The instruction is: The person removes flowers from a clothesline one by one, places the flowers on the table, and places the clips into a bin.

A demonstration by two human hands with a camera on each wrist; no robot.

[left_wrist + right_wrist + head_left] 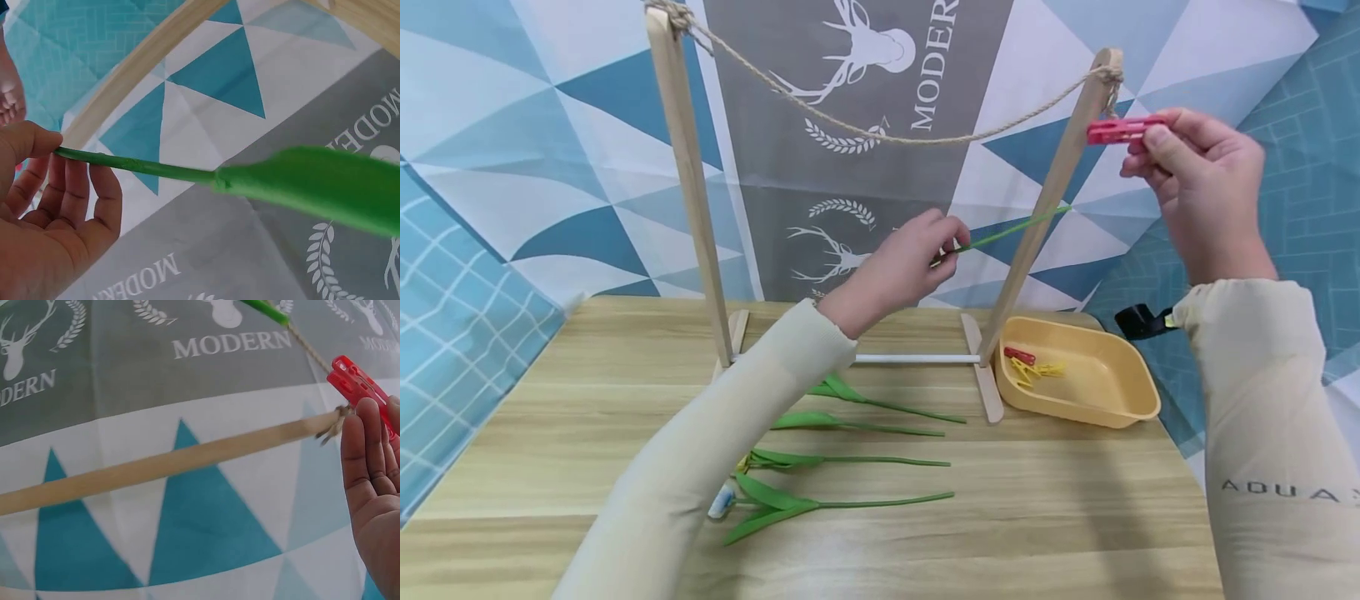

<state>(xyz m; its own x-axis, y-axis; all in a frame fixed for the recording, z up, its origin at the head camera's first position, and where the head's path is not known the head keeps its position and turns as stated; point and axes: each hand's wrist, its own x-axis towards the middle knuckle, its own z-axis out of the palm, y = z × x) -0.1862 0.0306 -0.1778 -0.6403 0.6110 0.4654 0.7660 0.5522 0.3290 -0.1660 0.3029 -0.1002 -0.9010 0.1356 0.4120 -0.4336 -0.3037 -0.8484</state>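
My left hand [917,254] pinches the green stem [1011,231] of an artificial flower between thumb and fingers, below the sagging rope [917,141]. In the left wrist view, a broad green leaf [312,184] grows from that stem; no bloom of it is seen. Beside the top of the right wooden post [1060,175], my right hand [1206,175] grips a red clothespin [1116,131] between thumb and fingers. The clothespin is close to the rope's knotted end [340,419].
Several artificial tulips [880,503] lie on the wooden table [1037,517], partly behind my left sleeve. A yellow-orange basket [1138,387] at right holds red and yellow clothespins [1033,371]. Another post [688,167] stands left; a white rod [917,359] joins the posts low down.
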